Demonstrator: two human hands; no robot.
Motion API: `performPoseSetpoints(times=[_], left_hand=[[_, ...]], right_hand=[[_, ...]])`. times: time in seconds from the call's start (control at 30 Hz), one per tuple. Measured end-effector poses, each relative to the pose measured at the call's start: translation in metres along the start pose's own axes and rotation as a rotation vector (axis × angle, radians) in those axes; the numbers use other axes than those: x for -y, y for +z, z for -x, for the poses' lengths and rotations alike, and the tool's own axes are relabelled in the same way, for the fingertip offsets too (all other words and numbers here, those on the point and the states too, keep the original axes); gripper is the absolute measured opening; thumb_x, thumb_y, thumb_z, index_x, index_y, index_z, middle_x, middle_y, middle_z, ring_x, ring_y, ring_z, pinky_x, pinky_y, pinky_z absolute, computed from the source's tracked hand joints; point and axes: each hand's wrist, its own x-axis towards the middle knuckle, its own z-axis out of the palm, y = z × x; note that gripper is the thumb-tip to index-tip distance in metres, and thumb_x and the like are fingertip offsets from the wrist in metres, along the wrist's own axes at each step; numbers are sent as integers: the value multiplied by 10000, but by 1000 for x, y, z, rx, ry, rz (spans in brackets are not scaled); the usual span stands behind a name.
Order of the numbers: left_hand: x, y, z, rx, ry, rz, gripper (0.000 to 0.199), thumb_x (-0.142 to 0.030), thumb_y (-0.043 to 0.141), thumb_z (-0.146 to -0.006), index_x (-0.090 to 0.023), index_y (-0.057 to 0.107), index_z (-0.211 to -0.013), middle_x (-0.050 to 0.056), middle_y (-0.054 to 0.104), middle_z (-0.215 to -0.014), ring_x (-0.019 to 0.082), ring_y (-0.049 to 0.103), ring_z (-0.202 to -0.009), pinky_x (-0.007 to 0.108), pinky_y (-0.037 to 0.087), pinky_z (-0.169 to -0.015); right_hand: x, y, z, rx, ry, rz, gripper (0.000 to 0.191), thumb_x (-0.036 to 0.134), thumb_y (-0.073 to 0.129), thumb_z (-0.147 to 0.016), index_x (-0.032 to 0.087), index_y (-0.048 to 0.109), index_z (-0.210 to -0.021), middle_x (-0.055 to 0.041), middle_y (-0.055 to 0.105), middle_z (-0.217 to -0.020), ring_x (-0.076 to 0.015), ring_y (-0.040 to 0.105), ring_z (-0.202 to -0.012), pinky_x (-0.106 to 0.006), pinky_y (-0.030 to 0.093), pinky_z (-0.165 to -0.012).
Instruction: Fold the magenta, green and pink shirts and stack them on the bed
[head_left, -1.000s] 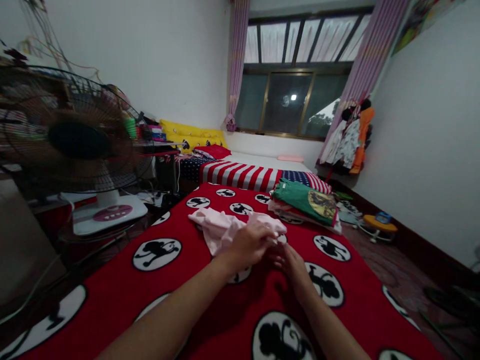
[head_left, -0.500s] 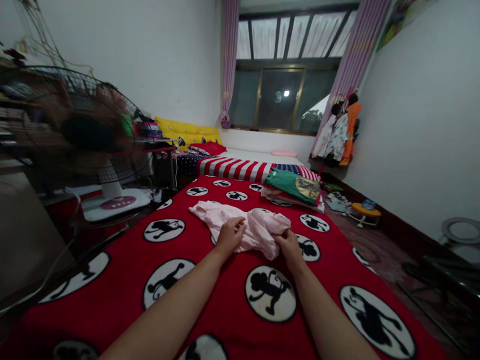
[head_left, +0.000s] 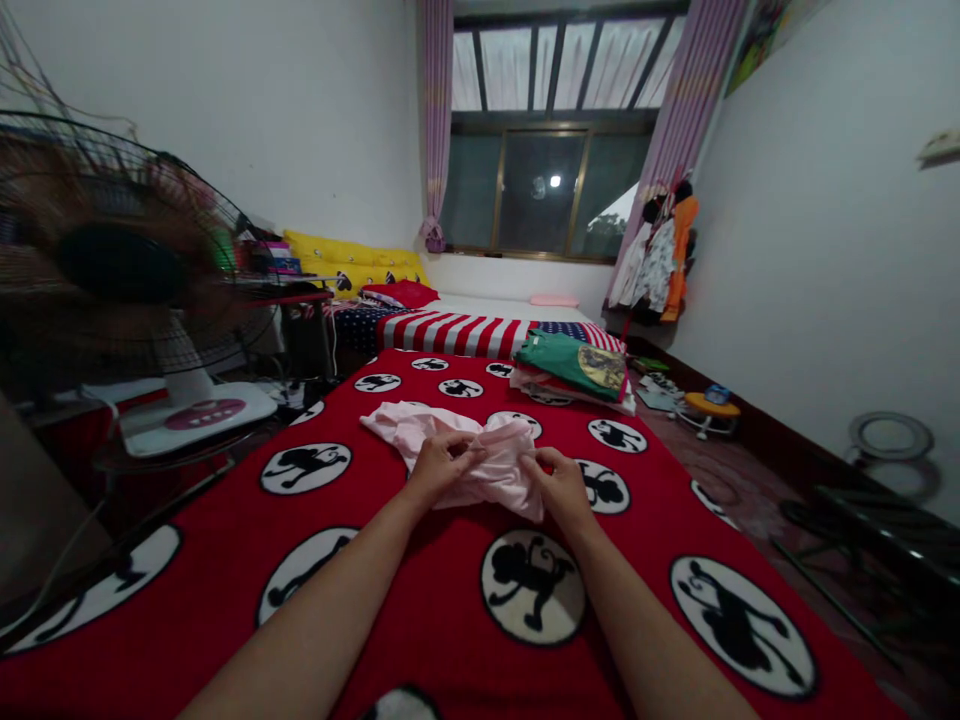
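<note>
A pale pink garment (head_left: 495,475) lies crumpled on a red blanket (head_left: 450,620) printed with black monkeys in white ovals. Its exact kind cannot be made out. My left hand (head_left: 442,465) pinches the cloth near its middle, thumb and fingers together. At the garment's right edge, my right hand (head_left: 559,485) grips a bit of the fabric between thumb and fingers. The left end of the garment spreads flat, away from both hands. Beyond it, to the right, sits a stack of folded clothes (head_left: 574,368) with a green shirt on top.
An electric fan (head_left: 120,265) with blurred blades stands at the left on a small stand. Behind the blanket is a bed with a striped cover (head_left: 457,335). Clothes (head_left: 660,255) hang by the window. A yellow stool (head_left: 711,405) is on the floor at the right.
The right side of the garment has been drawn in toward the middle, and my hands are closer together. My left hand has closed on the cloth. The whole view has shifted slightly.
</note>
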Motion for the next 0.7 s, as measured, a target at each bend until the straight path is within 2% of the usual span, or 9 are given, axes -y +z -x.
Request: performPoseSetpoints(times=[0.07, 0.13, 0.23, 0.3, 0.37, 0.47, 0.53, 0.6, 0.7], left_hand=[[-1, 1, 0, -105, 14, -14, 301, -421, 700, -737, -156, 718, -880, 3, 660, -667, 124, 565, -598, 215, 429, -561], [-5, 3, 2, -202, 36, -4, 274, -417, 703, -740, -163, 699, -843, -2, 648, -670, 122, 568, -612, 212, 434, -575], [-13, 7, 4, -257, 62, 40, 252, -407, 694, -758, -164, 676, -822, 1, 640, -690, 124, 572, -626, 215, 446, -586], [-20, 9, 6, -220, 96, 68, 225, -383, 686, -771, -167, 675, -838, 12, 651, -745, 132, 588, -667, 224, 464, -618], [-26, 11, 7, -114, 168, 88, 188, -334, 665, -795, -177, 683, -896, 36, 664, -864, 154, 618, -787, 244, 488, -705], [-29, 11, 6, 54, 266, 28, 232, -276, 620, -827, -197, 674, -1038, 70, 645, -1014, 192, 604, -977, 302, 476, -861], [-26, 11, 5, 94, 292, -73, 326, -286, 616, -831, -207, 633, -1146, 85, 632, -1098, 216, 573, -1057, 348, 439, -936], [-18, 9, 4, 124, 294, -183, 408, -312, 653, -800, -203, 603, -1190, 91, 627, -1148, 237, 560, -1077, 366, 428, -942], [-7, 4, 2, 190, 250, -365, 223, -285, 657, -773, -187, 681, -972, 64, 683, -950, 233, 606, -911, 336, 460, -829]], right_hand=[[1, -5, -1, -127, 29, 79, 303, 465, 590, -772, 171, 662, -754, -50, 668, -700, -196, 595, -678, -295, 456, -652], [5, -8, -1, -195, 42, 76, 316, 480, 570, -791, 173, 639, -823, -20, 618, -608, -173, 563, -581, -273, 428, -571], [9, -4, 0, -141, 31, 17, 342, 444, 558, -806, 179, 607, -1017, 33, 546, -525, -141, 507, -481, -238, 371, -475], [8, 1, 1, -7, 81, -40, 428, 381, 559, -791, 180, 555, -1169, 65, 515, -486, -124, 466, -422, -218, 330, -422], [6, 4, 2, 168, 145, -113, 499, 329, 587, -742, 175, 536, -1213, 74, 528, -487, -114, 453, -398, -204, 315, -394], [5, 4, 3, 346, 169, -190, 330, 316, 633, -689, 168, 642, -983, 37, 593, -545, -109, 493, -428, -197, 340, -399], [8, 0, 3, 316, 166, -223, 227, 347, 649, -688, 164, 656, -822, 27, 585, -528, -102, 486, -427, -193, 327, -397], [11, -4, 2, 205, 148, -283, 235, 392, 658, -698, 163, 647, -753, 33, 551, -499, -91, 456, -419, -192, 306, -397], [14, -10, -1, 27, 98, -389, 270, 433, 670, -707, 166, 638, -736, 48, 510, -489, -74, 404, -414, -196, 297, -404]])
